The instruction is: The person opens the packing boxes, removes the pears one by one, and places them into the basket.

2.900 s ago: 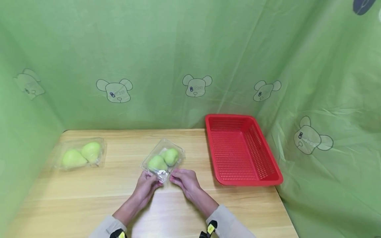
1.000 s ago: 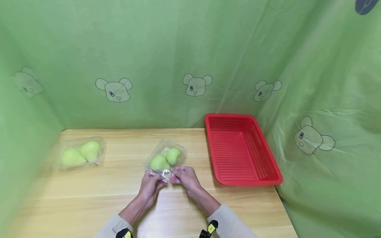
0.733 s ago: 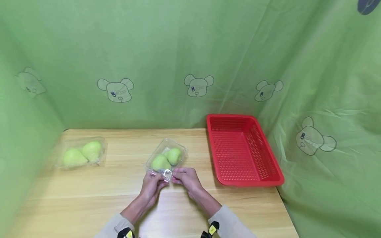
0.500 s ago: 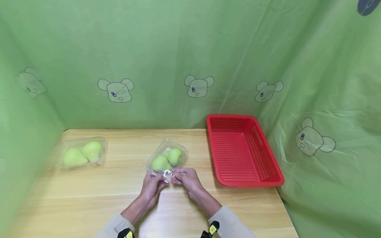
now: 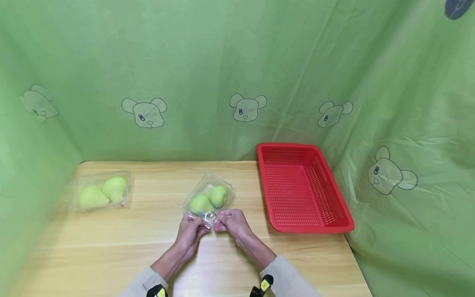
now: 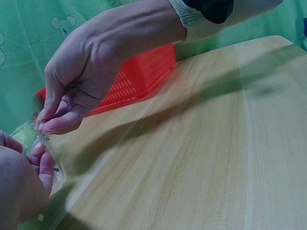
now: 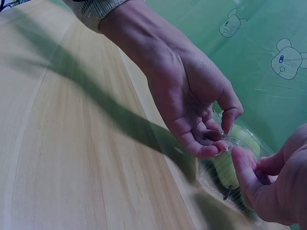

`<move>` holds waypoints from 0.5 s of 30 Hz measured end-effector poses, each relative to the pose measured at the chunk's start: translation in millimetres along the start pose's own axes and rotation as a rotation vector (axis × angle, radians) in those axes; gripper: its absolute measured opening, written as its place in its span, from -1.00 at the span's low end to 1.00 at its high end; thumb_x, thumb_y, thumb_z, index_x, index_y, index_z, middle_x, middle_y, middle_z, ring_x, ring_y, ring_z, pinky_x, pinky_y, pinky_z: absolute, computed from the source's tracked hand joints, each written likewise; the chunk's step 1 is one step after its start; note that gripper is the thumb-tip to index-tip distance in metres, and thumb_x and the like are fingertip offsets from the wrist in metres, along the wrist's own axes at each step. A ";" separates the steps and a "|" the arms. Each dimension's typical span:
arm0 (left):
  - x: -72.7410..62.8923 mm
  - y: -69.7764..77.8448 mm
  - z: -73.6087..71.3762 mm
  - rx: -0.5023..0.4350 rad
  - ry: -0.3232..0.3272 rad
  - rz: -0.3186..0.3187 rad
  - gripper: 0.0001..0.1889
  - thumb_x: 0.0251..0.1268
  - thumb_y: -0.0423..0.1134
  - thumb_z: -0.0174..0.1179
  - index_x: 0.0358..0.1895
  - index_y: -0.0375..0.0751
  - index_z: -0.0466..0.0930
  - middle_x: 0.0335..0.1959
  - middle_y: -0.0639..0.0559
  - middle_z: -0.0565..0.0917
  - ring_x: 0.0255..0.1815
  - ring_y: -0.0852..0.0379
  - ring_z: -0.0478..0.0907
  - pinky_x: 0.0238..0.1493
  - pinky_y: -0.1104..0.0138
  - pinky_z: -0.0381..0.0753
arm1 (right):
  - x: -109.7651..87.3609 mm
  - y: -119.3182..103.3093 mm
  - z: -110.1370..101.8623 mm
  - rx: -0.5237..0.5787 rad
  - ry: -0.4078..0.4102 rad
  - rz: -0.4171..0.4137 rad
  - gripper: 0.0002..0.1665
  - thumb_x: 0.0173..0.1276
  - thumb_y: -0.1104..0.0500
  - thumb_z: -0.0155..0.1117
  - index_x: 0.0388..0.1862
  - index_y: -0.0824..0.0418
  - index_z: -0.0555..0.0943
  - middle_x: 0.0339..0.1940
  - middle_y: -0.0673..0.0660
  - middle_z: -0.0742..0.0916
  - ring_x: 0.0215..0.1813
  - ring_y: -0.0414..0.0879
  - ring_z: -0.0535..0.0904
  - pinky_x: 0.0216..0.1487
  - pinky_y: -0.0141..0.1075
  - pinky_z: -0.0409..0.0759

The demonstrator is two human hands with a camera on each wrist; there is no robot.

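Note:
A clear plastic clamshell box (image 5: 208,180) with two green pears (image 5: 201,204) inside rests at an angle near the middle of the table. My left hand (image 5: 188,236) grips its near left edge, thumb on top. At the near corner, the right hand (image 5: 236,226) pinches the plastic rim between thumb and fingers. The left wrist view has the right hand (image 6: 79,81) with its fingertips together on the clear rim. From the right wrist side, the left hand (image 7: 192,96) holds the box edge, close to the right thumb. The lid looks shut down over the pears.
A second clear box (image 5: 128,181) with two green pears lies at the table's left. The red perforated basket (image 5: 272,218) stands at the right, reaching the table's right edge. Green cloth (image 5: 193,62) hangs behind and at both sides of the wooden table (image 5: 111,247).
Since the earliest frame, the box and both hands have shifted slightly right. Over the last second the hands stay at the near corner, with only small finger movement.

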State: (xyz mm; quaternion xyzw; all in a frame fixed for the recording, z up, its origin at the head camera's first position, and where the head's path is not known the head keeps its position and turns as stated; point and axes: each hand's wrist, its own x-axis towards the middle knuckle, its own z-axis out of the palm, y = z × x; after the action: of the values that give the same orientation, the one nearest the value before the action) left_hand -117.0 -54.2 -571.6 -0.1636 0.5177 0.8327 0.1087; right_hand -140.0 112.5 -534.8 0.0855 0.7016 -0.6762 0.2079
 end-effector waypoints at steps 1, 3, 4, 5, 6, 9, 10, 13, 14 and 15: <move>-0.2 0.0 -0.2 0.003 -0.003 0.000 -0.40 0.26 -0.55 -0.03 0.40 -0.34 0.16 -0.25 0.03 0.61 -0.31 0.18 0.63 -0.16 0.35 0.78 | 0.1 0.5 -0.4 0.001 0.001 0.001 -0.75 0.52 0.38 0.14 -0.01 0.56 0.63 -0.23 0.35 0.79 -0.39 -0.16 0.75 -0.05 -0.18 0.83; -0.6 0.1 -0.5 0.010 -0.007 0.000 -0.40 0.27 -0.55 -0.03 0.41 -0.35 0.16 -0.22 0.01 0.62 -0.30 0.18 0.63 -0.14 0.35 0.78 | 0.8 1.1 -1.6 0.004 0.002 0.007 -0.75 0.52 0.36 0.15 -0.01 0.56 0.64 -0.25 0.33 0.80 -0.40 -0.16 0.76 -0.07 -0.19 0.83; -1.0 0.2 -0.7 0.014 -0.008 -0.001 -0.40 0.26 -0.55 -0.03 0.41 -0.35 0.16 -0.20 0.00 0.62 -0.29 0.17 0.63 -0.14 0.35 0.78 | 1.4 1.3 -2.3 0.002 0.002 0.009 -0.75 0.52 0.36 0.16 -0.01 0.55 0.64 -0.26 0.32 0.80 -0.40 -0.15 0.76 -0.08 -0.19 0.83; -1.5 0.2 -0.8 0.018 -0.010 -0.003 -0.41 0.26 -0.55 -0.02 0.40 -0.35 0.17 -0.19 -0.01 0.62 -0.29 0.17 0.63 -0.13 0.35 0.78 | 2.1 1.6 -3.3 -0.002 0.003 0.011 -0.76 0.51 0.36 0.16 -0.01 0.54 0.65 -0.28 0.31 0.81 -0.40 -0.16 0.76 -0.09 -0.20 0.84; -1.9 0.2 -0.9 0.021 -0.011 -0.004 -0.42 0.26 -0.54 -0.02 0.39 -0.36 0.18 -0.18 -0.01 0.62 -0.28 0.17 0.63 -0.13 0.34 0.78 | 2.9 1.7 -4.3 -0.010 0.001 0.012 -0.76 0.50 0.37 0.17 -0.01 0.53 0.65 -0.29 0.30 0.81 -0.40 -0.16 0.76 -0.11 -0.21 0.84; -3.3 0.1 -1.1 0.034 -0.017 -0.009 -0.44 0.27 -0.53 -0.02 0.37 -0.36 0.20 -0.14 -0.04 0.62 -0.26 0.16 0.64 -0.10 0.33 0.78 | 4.7 -0.3 -7.4 -0.045 -0.012 0.011 -0.77 0.47 0.38 0.18 -0.04 0.53 0.67 -0.31 0.30 0.82 -0.41 -0.15 0.75 -0.17 -0.23 0.84; -3.7 -0.1 -1.2 0.037 -0.019 -0.011 -0.45 0.27 -0.53 -0.02 0.36 -0.36 0.20 -0.13 -0.05 0.61 -0.26 0.16 0.64 -0.09 0.33 0.78 | 5.2 -1.1 -8.4 -0.056 -0.017 0.010 -0.77 0.47 0.39 0.17 -0.04 0.53 0.67 -0.31 0.31 0.81 -0.41 -0.16 0.75 -0.19 -0.24 0.84; -4.8 -0.2 -2.0 0.048 -0.028 -0.014 -0.45 0.29 -0.51 -0.01 0.37 -0.36 0.20 -0.10 -0.07 0.61 -0.22 0.14 0.64 -0.05 0.32 0.78 | 5.4 -3.4 -10.8 -0.078 -0.034 0.015 -0.78 0.46 0.38 0.19 -0.05 0.54 0.66 -0.29 0.34 0.81 -0.43 -0.16 0.74 -0.22 -0.24 0.84; -5.2 -0.1 -2.2 0.051 -0.031 -0.013 -0.45 0.30 -0.51 -0.01 0.37 -0.36 0.20 -0.09 -0.07 0.61 -0.22 0.14 0.64 -0.04 0.31 0.78 | 5.4 -3.9 -11.4 -0.078 -0.038 0.018 -0.78 0.46 0.38 0.19 -0.06 0.54 0.66 -0.29 0.35 0.81 -0.44 -0.17 0.74 -0.23 -0.25 0.83; -5.4 0.1 -2.6 0.052 -0.035 -0.012 -0.45 0.30 -0.50 -0.02 0.38 -0.36 0.19 -0.09 -0.08 0.60 -0.21 0.13 0.65 -0.03 0.31 0.78 | 5.7 -3.9 -11.8 -0.077 -0.041 0.020 -0.78 0.46 0.38 0.20 -0.06 0.55 0.66 -0.29 0.36 0.81 -0.45 -0.18 0.74 -0.24 -0.25 0.83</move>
State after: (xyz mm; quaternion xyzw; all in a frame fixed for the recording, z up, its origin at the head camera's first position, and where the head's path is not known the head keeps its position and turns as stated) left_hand -111.6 -56.6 -570.4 -0.1493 0.5363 0.8210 0.1270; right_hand -148.7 123.0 -533.6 0.0707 0.7216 -0.6483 0.2321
